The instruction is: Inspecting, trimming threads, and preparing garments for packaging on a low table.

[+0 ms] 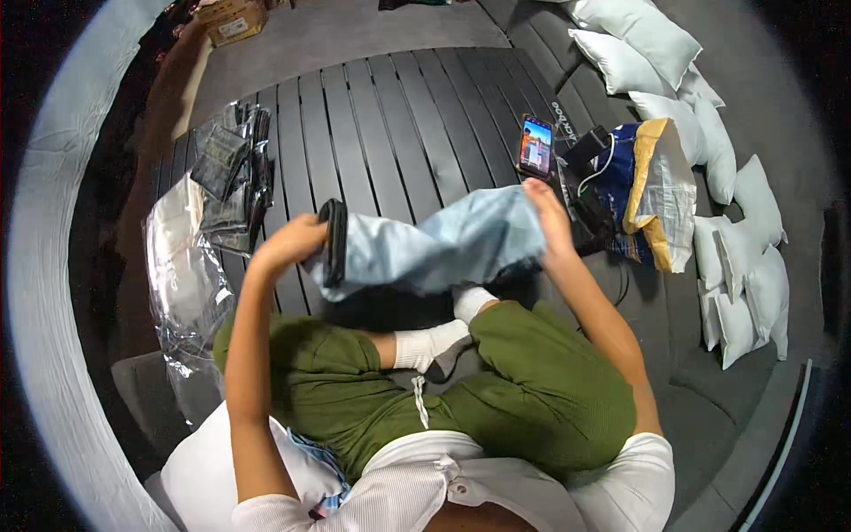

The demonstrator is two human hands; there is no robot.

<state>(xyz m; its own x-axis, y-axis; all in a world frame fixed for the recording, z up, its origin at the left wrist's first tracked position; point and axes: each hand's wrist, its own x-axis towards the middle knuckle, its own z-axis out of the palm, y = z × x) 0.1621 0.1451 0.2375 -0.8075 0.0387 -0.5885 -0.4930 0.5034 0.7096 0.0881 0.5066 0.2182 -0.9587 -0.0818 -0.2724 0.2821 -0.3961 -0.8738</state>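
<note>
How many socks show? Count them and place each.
2: one white-and-grey sock between the green trouser legs; another white sock farther forward and right, just below the light blue cloth in the picture. More could be hidden.

Just above the centre, the pale blue cloth [443, 239] is blurred, its folds smeared. Near nine o'clock, the black band [333, 244] hides the fingertips of the left hand [300, 238]; at two, the exact grip of the right hand [553, 217] is unclear. Details on the phone's screen [536, 146] are too small to tell. The top edge crops the box [232, 21] at eleven, a dark unidentifiable object [412, 3] at twelve and the pillows [638, 31] at one; the bottom edge cuts off the shirt [390, 488] at six.
</note>
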